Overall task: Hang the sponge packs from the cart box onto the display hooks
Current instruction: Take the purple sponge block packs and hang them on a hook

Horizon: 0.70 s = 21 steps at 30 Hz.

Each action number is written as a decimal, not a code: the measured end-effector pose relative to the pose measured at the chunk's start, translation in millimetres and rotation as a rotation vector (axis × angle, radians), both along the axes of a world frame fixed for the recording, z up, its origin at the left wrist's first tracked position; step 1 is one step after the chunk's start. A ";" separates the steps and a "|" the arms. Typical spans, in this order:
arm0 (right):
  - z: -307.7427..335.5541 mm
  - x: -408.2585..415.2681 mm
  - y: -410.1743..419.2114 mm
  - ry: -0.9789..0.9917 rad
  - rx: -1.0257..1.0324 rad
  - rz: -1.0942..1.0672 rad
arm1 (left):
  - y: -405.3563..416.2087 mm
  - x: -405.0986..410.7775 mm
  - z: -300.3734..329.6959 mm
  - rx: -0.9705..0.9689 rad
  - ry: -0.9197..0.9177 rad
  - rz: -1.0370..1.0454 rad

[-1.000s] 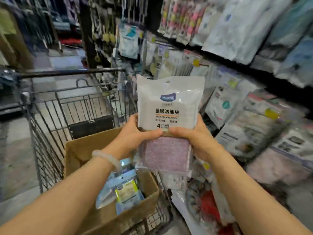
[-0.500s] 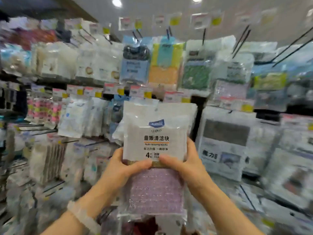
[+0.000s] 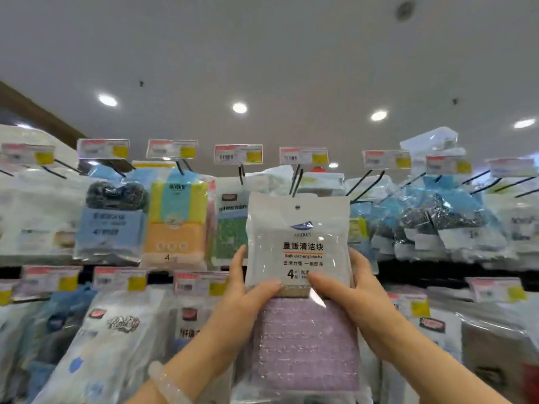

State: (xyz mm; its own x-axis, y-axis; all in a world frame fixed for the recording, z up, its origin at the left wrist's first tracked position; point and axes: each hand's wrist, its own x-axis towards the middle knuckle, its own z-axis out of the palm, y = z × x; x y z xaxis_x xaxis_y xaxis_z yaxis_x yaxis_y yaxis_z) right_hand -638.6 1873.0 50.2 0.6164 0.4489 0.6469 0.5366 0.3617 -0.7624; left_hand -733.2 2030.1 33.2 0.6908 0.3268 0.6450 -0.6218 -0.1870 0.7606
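Holding the sponge pack (image 3: 300,258) upright at centre frame, I have both hands clamped on it: my left hand (image 3: 242,298) grips its 9 o'clock edge with the thumb pressed across the front and the fingers (image 3: 237,266) reaching up behind, and my right hand (image 3: 353,295) mirrors that on the 3 o'clock edge, thumb on the printed white label. The pack's purple sponges (image 3: 306,345) show through the clear lower half, and its small hang hole (image 3: 297,207) sits at 12 o'clock on the header. Just above that hole, at 12 o'clock, a pair of black display hooks (image 3: 295,182) slant down from a price tag (image 3: 303,155); the hole is near the hook tips but I cannot tell whether it touches them. A pale bracelet (image 3: 169,383) circles my left wrist at 7 o'clock. At 10 o'clock hang a blue scourer pack (image 3: 112,223) and a yellow-and-orange cloth pack (image 3: 175,211), side by side
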 end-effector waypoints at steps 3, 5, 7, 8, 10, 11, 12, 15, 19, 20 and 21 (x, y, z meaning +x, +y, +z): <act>17.3 13.4 10.1 -0.152 -0.004 -0.265 | 13.0 17.3 14.7 0.035 0.007 0.004; 28.2 22.5 12.8 -0.321 0.000 -0.331 | 22.4 25.0 22.6 0.058 0.030 -0.001; 38.8 29.7 14.9 -0.395 -0.017 -0.295 | 30.0 30.2 28.0 0.066 0.034 -0.003; 43.5 33.7 16.1 -0.376 -0.020 -0.251 | 33.0 32.1 29.7 0.074 0.035 -0.002; 52.0 43.1 17.6 -0.265 0.016 -0.107 | 37.7 34.8 31.9 0.106 0.044 0.003; 55.5 47.8 17.5 -0.219 0.029 -0.038 | 39.1 35.9 33.1 0.121 0.052 0.001; 59.0 52.7 16.9 -0.200 0.030 0.010 | 40.2 37.0 34.3 0.133 0.060 -0.003; 69.0 64.9 15.4 -0.211 -0.006 0.094 | 43.2 41.8 38.8 0.183 0.067 0.029; 88.3 80.9 19.4 -0.150 -0.020 0.195 | 45.0 49.9 45.5 0.216 0.074 0.110; 93.6 83.7 21.1 -0.139 -0.017 0.206 | 44.9 51.2 47.9 0.218 0.068 0.132; 99.0 86.2 22.5 -0.134 -0.010 0.216 | 44.2 52.2 51.3 0.214 0.057 0.153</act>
